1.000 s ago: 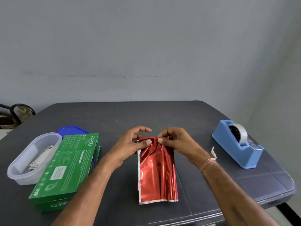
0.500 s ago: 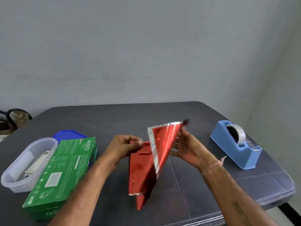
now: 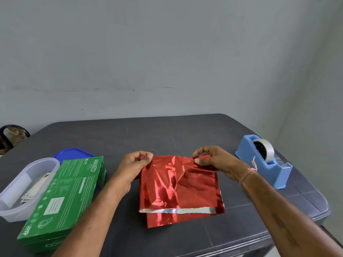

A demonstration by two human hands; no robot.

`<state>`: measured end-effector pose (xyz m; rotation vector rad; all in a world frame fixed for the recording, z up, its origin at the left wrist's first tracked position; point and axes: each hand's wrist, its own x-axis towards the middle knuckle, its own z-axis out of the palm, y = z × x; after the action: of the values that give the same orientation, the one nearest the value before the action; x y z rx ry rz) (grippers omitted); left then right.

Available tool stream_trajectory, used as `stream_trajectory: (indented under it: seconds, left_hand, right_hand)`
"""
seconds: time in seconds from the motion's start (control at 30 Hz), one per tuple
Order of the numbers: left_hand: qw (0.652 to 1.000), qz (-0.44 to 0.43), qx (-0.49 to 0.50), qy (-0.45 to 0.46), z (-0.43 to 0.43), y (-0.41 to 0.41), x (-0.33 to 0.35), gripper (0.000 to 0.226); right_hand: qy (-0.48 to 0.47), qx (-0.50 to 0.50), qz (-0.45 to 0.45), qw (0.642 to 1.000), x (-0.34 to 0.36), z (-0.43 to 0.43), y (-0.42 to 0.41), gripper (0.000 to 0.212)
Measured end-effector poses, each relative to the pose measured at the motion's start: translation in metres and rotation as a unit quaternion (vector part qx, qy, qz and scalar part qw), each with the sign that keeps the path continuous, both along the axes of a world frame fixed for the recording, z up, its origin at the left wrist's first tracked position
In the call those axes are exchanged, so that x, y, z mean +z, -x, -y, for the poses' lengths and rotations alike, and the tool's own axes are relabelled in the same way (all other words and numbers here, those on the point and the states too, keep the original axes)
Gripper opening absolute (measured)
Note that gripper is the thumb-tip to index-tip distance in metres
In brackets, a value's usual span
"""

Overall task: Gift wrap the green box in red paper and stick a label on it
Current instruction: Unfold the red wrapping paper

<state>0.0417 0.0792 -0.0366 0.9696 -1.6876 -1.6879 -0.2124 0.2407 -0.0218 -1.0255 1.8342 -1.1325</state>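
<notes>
The green box (image 3: 63, 199) lies flat at the left of the table (image 3: 167, 134), untouched, and looks stiff and light. In the middle, the left hand (image 3: 135, 167) pinches the far left corner of the red paper (image 3: 178, 188) and the right hand (image 3: 217, 162) pinches its far right corner. This paper seems thin, slippery and easily creased, so the corners suit best for holding.

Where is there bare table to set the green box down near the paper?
The far half of the table, beyond the red paper, left hand and right hand, is bare. A narrower strip lies between the paper and the tape dispenser. The left side is crowded: green box, clear tub and blue lid sit close together.
</notes>
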Motion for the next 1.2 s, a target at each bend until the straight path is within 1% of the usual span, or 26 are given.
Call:
stream_trajectory:
  seconds: [0.03,0.13,0.17,0.2,0.23,0.3,0.33,0.4,0.47,0.57,0.6,0.67,0.73,0.8,0.87,0.93,1.0,1.07,1.1,1.17,1.2]
  left_hand:
    - [1.000,-0.004,-0.019,-0.005,0.001,-0.002,-0.001,0.012]
    - [0.994,-0.007,-0.104,-0.013,0.004,-0.012,0.000,0.022]
    - [0.993,0.000,-0.121,-0.013,0.005,-0.014,0.000,0.024]
    - [0.992,0.007,-0.126,-0.012,0.005,-0.014,-0.002,0.024]
    - [0.993,0.014,-0.114,-0.015,0.004,-0.012,-0.005,0.023]
    - [0.998,0.017,-0.053,-0.035,0.001,-0.005,-0.014,0.019]
    - [0.998,0.011,-0.011,-0.053,0.000,-0.001,-0.020,0.016]
    - [0.991,-0.034,0.054,-0.117,-0.006,0.006,-0.028,0.008]
    - [0.979,-0.083,0.070,-0.171,-0.014,0.009,-0.030,0.009]
    - [0.975,-0.117,0.040,-0.187,-0.022,0.009,-0.031,0.010]
    - [0.976,-0.120,0.028,-0.178,-0.025,0.010,-0.032,0.017]
    - [0.987,-0.095,0.010,-0.132,-0.028,0.009,-0.033,0.028]
    - [0.998,-0.036,-0.027,-0.037,-0.031,0.008,-0.035,0.028]
    - [0.996,0.034,-0.050,0.073,-0.033,0.005,-0.038,0.024]
    - [0.974,0.109,-0.020,0.197,-0.029,0.002,-0.043,0.023]
    - [0.938,0.167,0.028,0.303,-0.027,0.000,-0.045,0.028]
    - [0.918,0.184,0.045,0.348,-0.025,-0.001,-0.045,0.036]
    - [0.909,0.192,0.030,0.367,-0.025,-0.003,-0.044,0.050]
    - [0.907,0.187,0.016,0.378,-0.025,-0.004,-0.043,0.060]
    - [0.905,0.147,-0.017,0.399,-0.025,-0.006,-0.037,0.085]
    - [0.901,0.129,-0.040,0.412,-0.025,-0.004,-0.033,0.091]
  right_hand:
    - [0.003,-0.016,-0.002,1.000,-0.001,0.001,0.002,0.017]
    - [-0.004,-0.044,0.029,0.999,-0.005,0.002,0.003,0.012]
    - [-0.006,-0.063,0.022,0.998,-0.008,0.003,0.002,0.012]
    - [-0.003,-0.095,-0.006,0.995,-0.011,0.006,0.000,0.015]
    - [0.002,-0.143,-0.057,0.988,-0.014,0.009,-0.001,0.022]
    - [0.041,-0.240,-0.163,0.956,-0.015,0.013,-0.010,0.035]
    - [0.081,-0.269,-0.181,0.942,-0.013,0.013,-0.019,0.036]
    - [0.158,-0.290,-0.152,0.932,-0.011,0.010,-0.044,0.033]
    - [0.192,-0.286,-0.123,0.931,-0.015,0.000,-0.069,0.026]
    - [0.189,-0.272,-0.090,0.939,-0.033,-0.015,-0.091,0.016]
    - [0.175,-0.268,-0.071,0.945,-0.039,-0.019,-0.094,0.015]
    - [0.136,-0.240,0.008,0.961,-0.045,-0.022,-0.101,0.017]
    - [0.099,-0.196,0.085,0.972,-0.048,-0.023,-0.108,0.018]
    - [0.088,-0.175,0.116,0.974,-0.050,-0.023,-0.111,0.018]
    - [0.095,-0.182,0.127,0.970,-0.053,-0.021,-0.107,0.017]
    - [0.095,-0.191,0.130,0.968,-0.054,-0.021,-0.104,0.016]
    - [0.093,-0.197,0.136,0.966,-0.055,-0.021,-0.100,0.014]
    - [0.092,-0.204,0.138,0.965,-0.056,-0.021,-0.097,0.015]
    - [0.093,-0.205,0.135,0.965,-0.055,-0.022,-0.095,0.015]
    - [0.092,-0.197,0.124,0.968,-0.052,-0.023,-0.092,0.013]
    - [0.087,-0.189,0.117,0.971,-0.049,-0.024,-0.090,0.012]
